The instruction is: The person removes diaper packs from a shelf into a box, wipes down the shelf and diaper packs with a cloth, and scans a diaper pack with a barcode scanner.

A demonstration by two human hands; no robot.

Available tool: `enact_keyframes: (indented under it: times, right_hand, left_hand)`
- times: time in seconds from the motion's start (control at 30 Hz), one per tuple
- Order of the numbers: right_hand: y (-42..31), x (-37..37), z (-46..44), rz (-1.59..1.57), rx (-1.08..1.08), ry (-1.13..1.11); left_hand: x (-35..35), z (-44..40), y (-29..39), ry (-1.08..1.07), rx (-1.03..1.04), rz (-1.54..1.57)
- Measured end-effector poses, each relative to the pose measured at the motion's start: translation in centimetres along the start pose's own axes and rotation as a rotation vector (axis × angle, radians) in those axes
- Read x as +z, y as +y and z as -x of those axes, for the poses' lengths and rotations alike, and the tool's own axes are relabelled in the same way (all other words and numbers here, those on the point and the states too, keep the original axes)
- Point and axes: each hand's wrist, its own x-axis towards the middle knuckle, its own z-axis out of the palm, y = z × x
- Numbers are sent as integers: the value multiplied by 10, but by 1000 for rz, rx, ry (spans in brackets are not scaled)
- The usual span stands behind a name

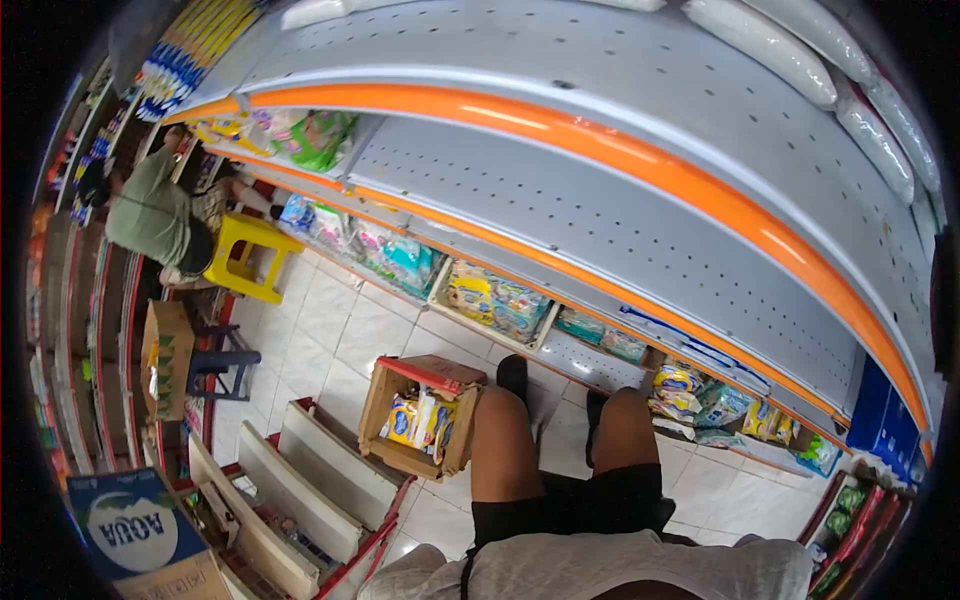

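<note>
Neither my left hand nor my right hand shows in the head view. My bent knees and black shorts are at the bottom centre. Beside my knee, on the tiled floor, stands an open cardboard box [465, 450] with yellow, white and blue packets [402, 418] inside. In front of me rises a grey shelf unit with orange edges [600, 215]. On its low level sit a tray of packets [494, 300] and, further right, more yellow and teal packets [722, 405].
A person in a green shirt [150, 215] is at the left shelves, by a yellow stool [250, 255]. A dark stool [225, 362], a carton [167, 360], low white shelving [325, 470] and an AQUA box [135, 525] stand on the left. White bags [765, 50] lie on the upper shelf.
</note>
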Motion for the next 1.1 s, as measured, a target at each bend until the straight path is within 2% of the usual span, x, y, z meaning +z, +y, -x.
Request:
enact_keyframes:
  times: [0.3,0.43,0.57,0.6,0.67,0.7,0.73,0.8,0.83,0.9,0.97,1.0,1.03,1.1]
  right_hand:
    - [7,15,6,-108,-48,165]
    - [41,86,8,-165,-105,155]
    - [71,166,-1,-410,-204,-19]
    - [65,174,2,-442,-199,14]
    - [19,172,48,-370,-66,218]
    - [26,182,39,-224,-50,381]
    - [32,195,35,-268,-41,400]
    - [42,214,22,-334,-75,553]
    - [51,221,17,-363,-63,554]
    - [69,240,11,-452,-201,630]
    - [76,255,25,-261,-86,535]
    - [72,258,34,-340,-29,400]
    - [60,261,40,-493,12,467]
    - [34,253,58,-592,117,457]
  left_hand:
    - [-19,-3,4,-95,-5,-179]
    - [-51,-4,3,-173,13,-395]
    - [-84,20,0,-256,-35,-641]
    - [-85,23,4,-278,-48,-690]
    - [-91,30,14,-312,-77,-782]
    - [-90,31,21,-328,-89,-827]
    - [-90,33,28,-340,-104,-873]
    - [-89,31,42,-360,-129,-948]
    - [-87,28,51,-371,-144,-975]
    - [-86,20,74,-395,-192,-1046]
    - [-81,8,105,-429,-260,-1120]
    - [-77,1,123,-444,-288,-1155]
    - [-73,-7,141,-460,-308,-1189]
    - [-67,-15,175,-487,-350,-1251]
